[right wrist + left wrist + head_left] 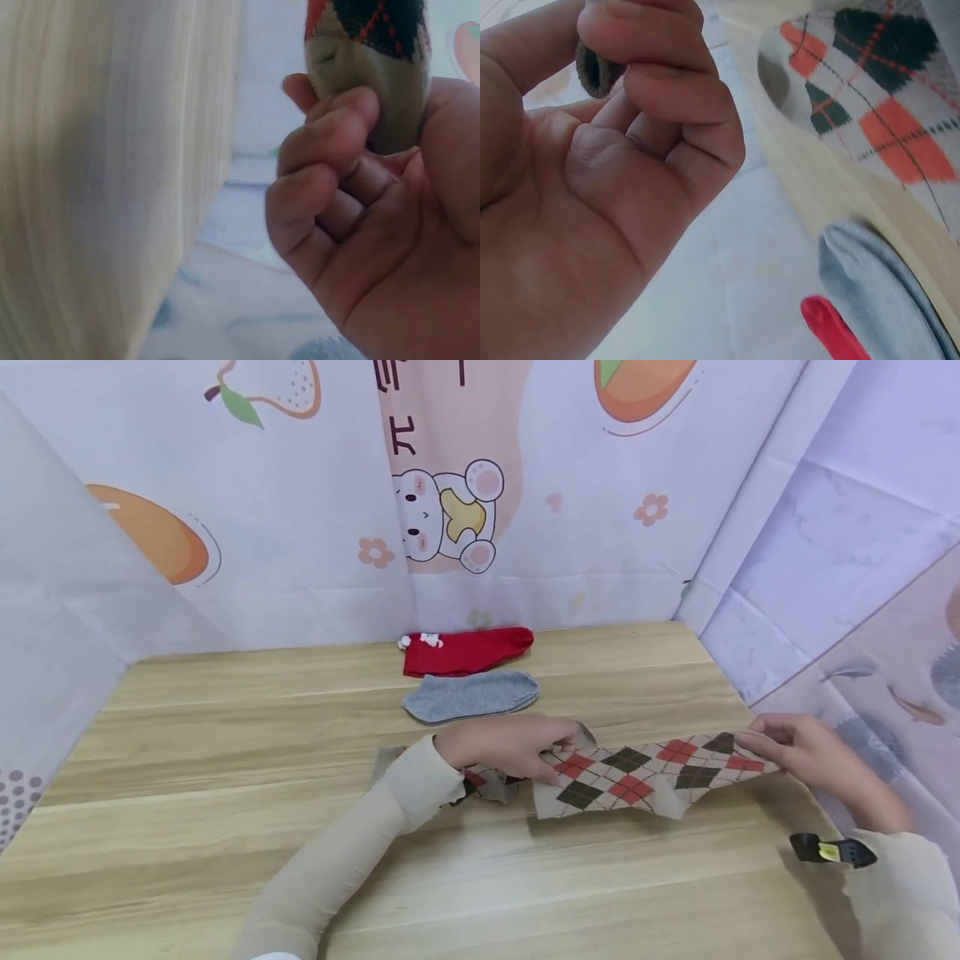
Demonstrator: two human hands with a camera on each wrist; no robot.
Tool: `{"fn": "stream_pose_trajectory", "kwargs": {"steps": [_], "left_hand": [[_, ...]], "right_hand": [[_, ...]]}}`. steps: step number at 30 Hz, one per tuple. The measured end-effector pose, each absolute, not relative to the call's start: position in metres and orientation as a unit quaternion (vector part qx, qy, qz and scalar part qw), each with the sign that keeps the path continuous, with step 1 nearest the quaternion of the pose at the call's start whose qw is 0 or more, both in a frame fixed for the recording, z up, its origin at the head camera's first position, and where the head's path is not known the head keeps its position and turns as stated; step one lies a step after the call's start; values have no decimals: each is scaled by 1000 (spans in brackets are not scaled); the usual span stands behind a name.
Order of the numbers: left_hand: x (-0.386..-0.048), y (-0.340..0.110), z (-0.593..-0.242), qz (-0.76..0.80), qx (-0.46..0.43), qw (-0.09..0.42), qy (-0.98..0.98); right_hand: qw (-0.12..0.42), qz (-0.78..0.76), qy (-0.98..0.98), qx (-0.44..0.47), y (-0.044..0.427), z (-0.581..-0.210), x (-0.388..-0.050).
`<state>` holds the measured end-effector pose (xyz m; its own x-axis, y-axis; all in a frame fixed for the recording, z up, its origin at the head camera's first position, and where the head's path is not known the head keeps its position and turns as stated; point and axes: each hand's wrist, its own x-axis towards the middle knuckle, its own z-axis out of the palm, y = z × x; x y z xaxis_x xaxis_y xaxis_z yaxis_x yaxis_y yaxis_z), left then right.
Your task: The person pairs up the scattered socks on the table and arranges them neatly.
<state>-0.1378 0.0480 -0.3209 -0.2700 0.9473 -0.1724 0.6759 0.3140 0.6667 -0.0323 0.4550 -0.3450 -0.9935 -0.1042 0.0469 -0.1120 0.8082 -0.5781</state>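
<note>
An argyle sock [630, 777], beige with red and dark diamonds, is stretched sideways just above the table. My left hand [517, 745] pinches its left end, and a small dark piece of fabric [596, 71] shows between the fingertips in the left wrist view. At the other end, my right hand [817, 764] grips the sock's plain beige tip [390, 97] between thumb and curled fingers. A second argyle sock [491, 783] lies on the table, partly hidden beneath the left wrist and sleeve.
Behind the left hand, a grey sock [472, 695] lies flat on the wooden table [187, 835]. Farther back is a red sock [468, 652] with a white figure near its cuff. Printed curtains [300, 527] hang along the table's back and sides.
</note>
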Motion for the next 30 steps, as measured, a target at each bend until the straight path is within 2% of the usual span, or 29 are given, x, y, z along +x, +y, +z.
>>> {"fn": "stream_pose_trajectory", "kwargs": {"steps": [8, 19, 30], "left_hand": [[-150, 8, -320, 293, 491, 277, 772], [-152, -32, -324, 302, 472, 283, 779], [-150, -75, -324, 305, 436, 285, 797]], "right_hand": [[-7, 362, -930, 60, 441, -342, -38], [26, 349, -933, 79, 408, -346, -46], [36, 345, -931, 115, 373, -356, -59]]}}
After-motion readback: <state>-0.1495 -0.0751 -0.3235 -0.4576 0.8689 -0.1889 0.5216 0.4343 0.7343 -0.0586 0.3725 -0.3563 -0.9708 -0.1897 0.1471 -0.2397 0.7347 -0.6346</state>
